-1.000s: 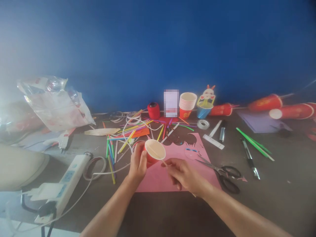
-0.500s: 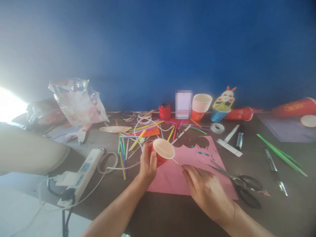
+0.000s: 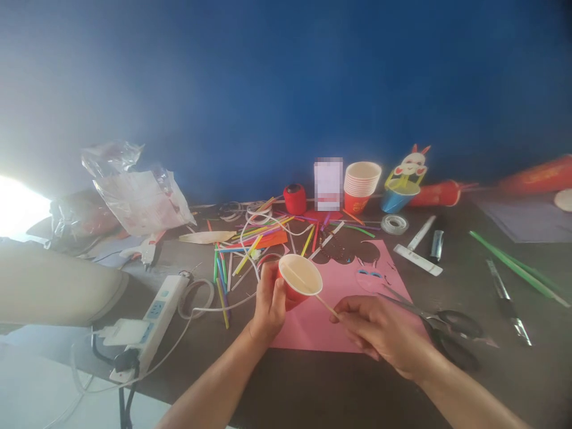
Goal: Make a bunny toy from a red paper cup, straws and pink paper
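Observation:
My left hand [image 3: 271, 304] is wrapped round a red paper cup [image 3: 300, 275], whose open mouth tilts up toward me. A thin pale stick [image 3: 326, 304] comes out at the cup's right side, and a similar pale length shows across the inside; it seems to pass through the wall. The outer end is pinched between thumb and fingers of my right hand [image 3: 373, 330]. Under both hands lies a pink paper sheet [image 3: 308, 333] with rounded cut-outs along its far edge. Black-handled scissors [image 3: 447, 328] rest at its right, partly behind my right hand.
Colourful sticks [image 3: 250, 250] and a white cable lie scattered behind the cup. At the back stand stacked paper cups [image 3: 361, 185] and a blue cup [image 3: 401, 196] with a rabbit figure. A power strip [image 3: 156, 322] and glue gun [image 3: 146, 250] are at left, pens [image 3: 509, 304] at right.
My right hand has shifted slightly right and down, and more of the stick shows between it and the cup. The cup has moved a little right. The view has shifted slightly.

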A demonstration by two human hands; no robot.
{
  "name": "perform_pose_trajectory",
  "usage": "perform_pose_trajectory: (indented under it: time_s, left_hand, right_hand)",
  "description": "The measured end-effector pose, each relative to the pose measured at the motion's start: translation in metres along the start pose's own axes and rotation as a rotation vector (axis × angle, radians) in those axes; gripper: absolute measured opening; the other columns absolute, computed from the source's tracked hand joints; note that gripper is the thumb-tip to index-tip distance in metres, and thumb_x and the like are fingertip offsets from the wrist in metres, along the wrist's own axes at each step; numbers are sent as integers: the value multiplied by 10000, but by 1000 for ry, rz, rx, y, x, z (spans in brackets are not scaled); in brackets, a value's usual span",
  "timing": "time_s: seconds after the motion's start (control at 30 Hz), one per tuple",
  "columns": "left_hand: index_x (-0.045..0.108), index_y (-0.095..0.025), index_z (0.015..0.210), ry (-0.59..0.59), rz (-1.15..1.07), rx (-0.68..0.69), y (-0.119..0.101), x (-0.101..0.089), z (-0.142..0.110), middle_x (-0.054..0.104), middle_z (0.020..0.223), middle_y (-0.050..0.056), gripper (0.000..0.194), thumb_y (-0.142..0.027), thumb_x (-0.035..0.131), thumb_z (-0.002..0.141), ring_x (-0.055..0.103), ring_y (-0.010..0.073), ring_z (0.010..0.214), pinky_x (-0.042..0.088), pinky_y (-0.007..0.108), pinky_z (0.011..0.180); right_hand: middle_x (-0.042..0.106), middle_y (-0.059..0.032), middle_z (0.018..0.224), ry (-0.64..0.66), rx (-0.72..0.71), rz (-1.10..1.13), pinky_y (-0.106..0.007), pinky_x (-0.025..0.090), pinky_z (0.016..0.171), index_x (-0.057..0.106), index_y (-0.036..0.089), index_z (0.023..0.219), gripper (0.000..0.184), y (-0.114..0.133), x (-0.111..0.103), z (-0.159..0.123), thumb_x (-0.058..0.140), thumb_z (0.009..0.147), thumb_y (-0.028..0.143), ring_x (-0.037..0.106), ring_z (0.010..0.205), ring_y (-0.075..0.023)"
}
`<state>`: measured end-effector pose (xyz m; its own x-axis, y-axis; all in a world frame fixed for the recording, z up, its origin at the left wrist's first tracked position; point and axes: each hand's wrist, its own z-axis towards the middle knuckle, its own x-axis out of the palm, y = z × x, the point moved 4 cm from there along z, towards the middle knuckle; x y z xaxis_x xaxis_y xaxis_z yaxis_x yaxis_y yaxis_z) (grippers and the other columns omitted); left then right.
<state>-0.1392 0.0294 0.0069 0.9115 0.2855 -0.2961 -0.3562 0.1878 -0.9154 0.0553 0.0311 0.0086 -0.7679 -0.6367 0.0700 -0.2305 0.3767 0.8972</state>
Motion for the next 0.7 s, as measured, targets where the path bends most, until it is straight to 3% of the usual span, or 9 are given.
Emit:
perform_pose_trajectory:
  time_s: [0.1, 0.23, 0.37, 0.43, 0.57, 0.7]
  left_hand:
    - [493, -185, 1085, -13, -10, 21, -3, 0, 1, 551, 1001, 75, 317, -415, 366, 908, 528, 191, 891, 423, 319, 796]
    - [493, -189, 1110, -23, -89, 12, 0, -1, 4, 543, 1035, 80, 354, -446, 378, 896, 515, 208, 962, 396, 339, 866]
    - [434, -202, 1191, 116, -238, 7, 6, 2, 8, 512, 1125, 93, 591, -437, 669, 703, 514, 247, 1017, 403, 368, 895]
    - [427, -210, 1198, 151, -227, -8, 8, 3, 10, 501, 1147, 94, 683, -317, 764, 613, 501, 260, 1057, 393, 372, 923]
    - [436, -215, 1202, 136, -260, -49, 12, 6, 11, 500, 1179, 103, 685, -236, 774, 606, 488, 273, 1105, 378, 389, 957]
    - [448, -224, 1209, 127, -305, -46, 13, 7, 11, 513, 1190, 98, 712, -249, 791, 585, 480, 278, 1133, 374, 392, 969]
  right_hand:
    - [429, 68, 499, 30, 0, 39, -193, 215, 385, 585, 144, 865, 270, 0, -4, 1, 450, 850, 377, 311, 354, -38]
    - [423, 64, 485, -46, -36, -46, -189, 249, 402, 579, 149, 801, 279, 4, -5, 1, 466, 852, 399, 332, 386, -47]
    - [421, 58, 492, -98, -56, -128, -198, 268, 416, 556, 169, 784, 290, 5, -3, -1, 423, 875, 410, 356, 420, -69]
    - [451, 45, 531, -153, -108, -226, -208, 297, 447, 550, 185, 794, 290, 5, -3, -4, 400, 889, 415, 391, 460, -85]
    - [554, 17, 631, -269, -221, -537, -239, 340, 530, 537, 209, 846, 215, 9, -3, -13, 377, 905, 341, 482, 544, -118]
    - [577, 24, 614, -227, -224, -639, -246, 342, 531, 533, 222, 910, 193, 19, -1, -21, 367, 906, 319, 505, 531, -129]
